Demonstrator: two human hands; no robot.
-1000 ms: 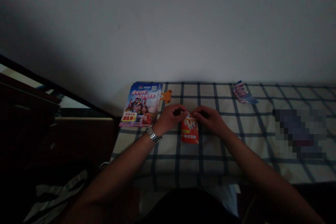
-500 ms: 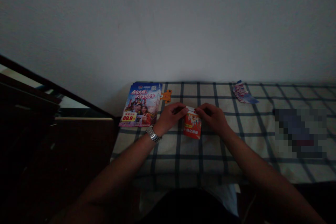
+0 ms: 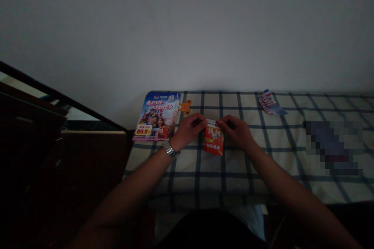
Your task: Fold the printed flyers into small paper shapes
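A folded red paper flyer (image 3: 213, 142) with a white top edge hangs between my two hands, over the checked cloth. My left hand (image 3: 191, 128), with a metal watch at the wrist, pinches its upper left corner. The upper right corner is between the thumb and fingers of my right hand (image 3: 235, 129). Left of my hands lies a stack of blue and pink printed flyers (image 3: 156, 116), the top one marked 89.9. An orange bear-shaped piece (image 3: 185, 107) sits beside the stack.
The checked cloth (image 3: 187, 173) covers a surface against a pale wall (image 3: 187, 31). Several folded flyers (image 3: 270, 103) lie fanned at the back right. A pixelated dark object (image 3: 330, 146) is at the far right. A dark rail (image 3: 73, 101) slopes down on the left.
The red flyer has shifted very slightly in my fingers, its top edge tilting a little. Both hands keep their pinch in nearly the same place.
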